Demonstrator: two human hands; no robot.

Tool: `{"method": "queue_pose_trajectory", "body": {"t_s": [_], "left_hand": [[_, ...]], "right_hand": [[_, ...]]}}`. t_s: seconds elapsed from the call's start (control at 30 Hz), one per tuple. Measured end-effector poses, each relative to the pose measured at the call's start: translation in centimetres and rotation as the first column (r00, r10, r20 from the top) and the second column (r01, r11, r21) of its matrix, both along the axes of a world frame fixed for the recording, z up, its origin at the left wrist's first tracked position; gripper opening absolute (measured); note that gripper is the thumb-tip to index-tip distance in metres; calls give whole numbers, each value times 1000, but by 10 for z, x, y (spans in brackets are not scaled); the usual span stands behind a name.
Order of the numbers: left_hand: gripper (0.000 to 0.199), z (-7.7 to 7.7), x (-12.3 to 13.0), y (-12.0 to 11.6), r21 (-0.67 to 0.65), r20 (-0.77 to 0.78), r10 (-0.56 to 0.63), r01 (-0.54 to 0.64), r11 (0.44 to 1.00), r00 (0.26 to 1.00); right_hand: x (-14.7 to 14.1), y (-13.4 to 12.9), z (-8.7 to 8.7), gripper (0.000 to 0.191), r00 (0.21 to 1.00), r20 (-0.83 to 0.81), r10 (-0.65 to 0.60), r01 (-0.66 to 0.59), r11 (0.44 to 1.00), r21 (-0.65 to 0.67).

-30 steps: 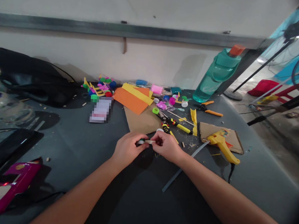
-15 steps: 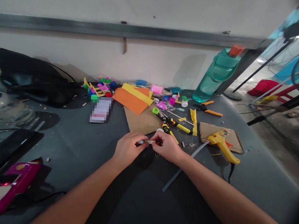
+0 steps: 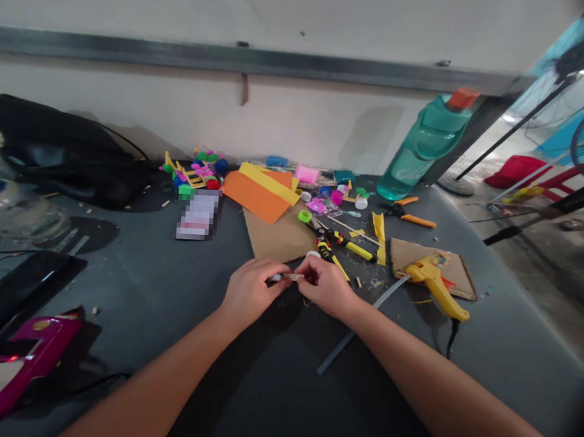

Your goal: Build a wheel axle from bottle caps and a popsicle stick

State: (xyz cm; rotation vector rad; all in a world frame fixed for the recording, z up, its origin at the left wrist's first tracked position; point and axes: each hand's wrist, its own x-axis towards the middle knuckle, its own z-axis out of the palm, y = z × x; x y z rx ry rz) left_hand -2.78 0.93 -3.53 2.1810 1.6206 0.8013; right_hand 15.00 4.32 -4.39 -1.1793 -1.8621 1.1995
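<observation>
Near the middle of the dark table, my left hand (image 3: pixel 254 287) and my right hand (image 3: pixel 326 285) meet fingertip to fingertip. Between them they pinch a small pale piece (image 3: pixel 293 277), mostly covered by the fingers; its exact shape cannot be made out. Just behind the hands lie pliers with yellow and black handles (image 3: pixel 326 249) and a cutter with a yellow and black body (image 3: pixel 359 250). A brown cardboard sheet (image 3: pixel 271 240) lies beyond my left hand, with orange paper (image 3: pixel 258 200) and a yellow strip on it.
At the right, a yellow glue gun (image 3: pixel 434 283) rests on a cardboard piece (image 3: pixel 466 282), its clear glue stick pointing left. Behind stands a teal bottle (image 3: pixel 422 147). Orange-handled pliers (image 3: pixel 418 221) and colourful caps lie toward the wall. A black bag (image 3: pixel 63 152) and pink case (image 3: pixel 40 361) are left.
</observation>
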Motion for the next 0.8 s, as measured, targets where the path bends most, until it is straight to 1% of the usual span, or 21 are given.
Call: {"method": "queue_pose_trajectory", "body": {"t_s": [0.17, 0.5, 0.8], "left_hand": [[15, 0, -1, 0, -1, 11, -23, 23, 1000, 1000], [18, 0, 0, 0, 6, -9, -24, 24, 1000, 1000], [14, -1, 1, -1, 12, -17, -13, 14, 1000, 1000]], "right_hand": [[0, 0, 1, 8, 1000, 2, -2, 1, 1000, 16], [0, 0, 2, 8, 1000, 8, 11, -11, 1000, 15], [0, 0, 2, 8, 1000, 10, 21, -21, 1000, 16]]}}
